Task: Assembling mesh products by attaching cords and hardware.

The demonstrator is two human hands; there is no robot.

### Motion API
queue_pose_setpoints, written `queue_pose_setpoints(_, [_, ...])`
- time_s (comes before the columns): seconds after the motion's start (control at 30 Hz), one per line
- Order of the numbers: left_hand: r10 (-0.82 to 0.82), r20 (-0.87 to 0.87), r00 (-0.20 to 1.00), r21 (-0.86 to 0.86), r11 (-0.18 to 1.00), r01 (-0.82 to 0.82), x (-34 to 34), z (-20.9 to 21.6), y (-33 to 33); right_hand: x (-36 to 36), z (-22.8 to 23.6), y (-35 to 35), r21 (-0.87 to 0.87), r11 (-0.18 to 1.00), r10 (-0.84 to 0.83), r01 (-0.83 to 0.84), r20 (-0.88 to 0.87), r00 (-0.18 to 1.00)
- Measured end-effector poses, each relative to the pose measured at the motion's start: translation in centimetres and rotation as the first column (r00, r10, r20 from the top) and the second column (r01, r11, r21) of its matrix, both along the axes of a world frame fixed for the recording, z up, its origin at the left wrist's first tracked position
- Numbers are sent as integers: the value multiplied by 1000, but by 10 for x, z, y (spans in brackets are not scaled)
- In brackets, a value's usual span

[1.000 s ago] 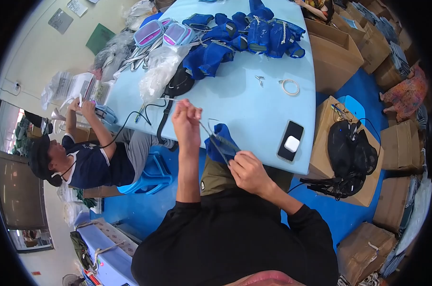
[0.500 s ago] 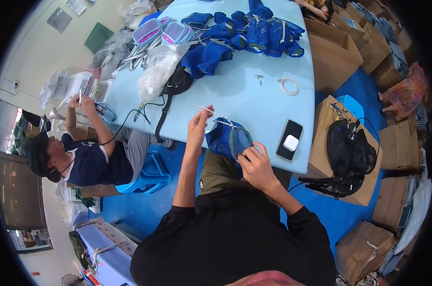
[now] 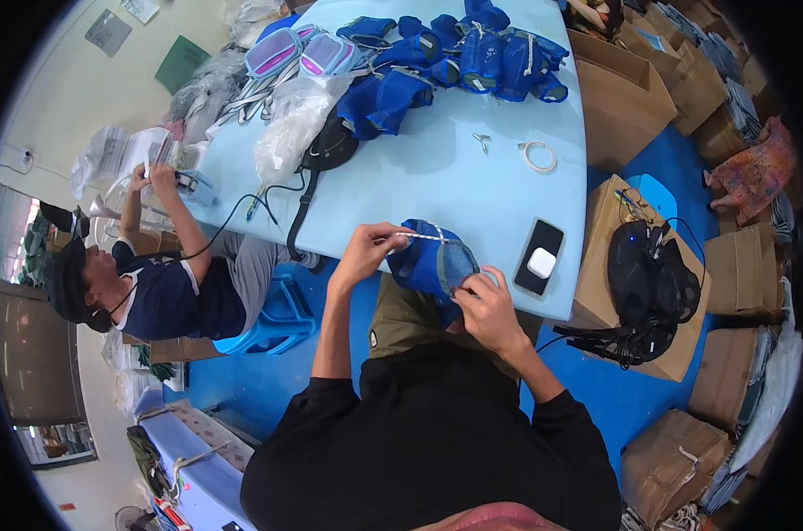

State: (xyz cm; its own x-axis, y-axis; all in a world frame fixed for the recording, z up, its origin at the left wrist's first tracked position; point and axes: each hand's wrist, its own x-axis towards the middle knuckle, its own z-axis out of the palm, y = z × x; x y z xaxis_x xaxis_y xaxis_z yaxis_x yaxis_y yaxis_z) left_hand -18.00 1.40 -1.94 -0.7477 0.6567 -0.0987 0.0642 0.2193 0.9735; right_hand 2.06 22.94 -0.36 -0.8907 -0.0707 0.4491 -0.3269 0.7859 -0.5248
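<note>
Left hand (image 3: pixel 364 255) pinching speckled cord (image 3: pixel 430 236), right hand (image 3: pixel 487 310) pinching blue mesh bag (image 3: pixel 426 268). Uneven pull could make the cord slip.

One left hand (image 3: pixel 375 250) and one right hand (image 3: pixel 486 305) are counted, with one blue mesh bag (image 3: pixel 426 267) and one pale cord (image 3: pixel 426 236) held by them. On one light-blue table (image 3: pixel 455 186), one phone (image 3: pixel 544 235), one white case (image 3: pixel 540 263), one roll of tape (image 3: pixel 540 170) and one black pouch (image 3: pixel 332 148) are counted. Of light-blue cases with pink trim (image 3: pixel 331 53), at least two are seen. Of blue bags in the heap (image 3: pixel 481 60), at least six are made out, an exact count being prevented by overlap
</note>
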Motion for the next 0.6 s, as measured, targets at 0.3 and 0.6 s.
queue_pose_setpoints(0.3, [39,92,995,244,968,-61,-15,-7,-23,9,5,26,-372,928,0,4,12,1000])
queue_pose_setpoints(0.6, [-198,230,953,184,970,157,4,-21,-10,2,12,42,-709,705,70,22,101,992])
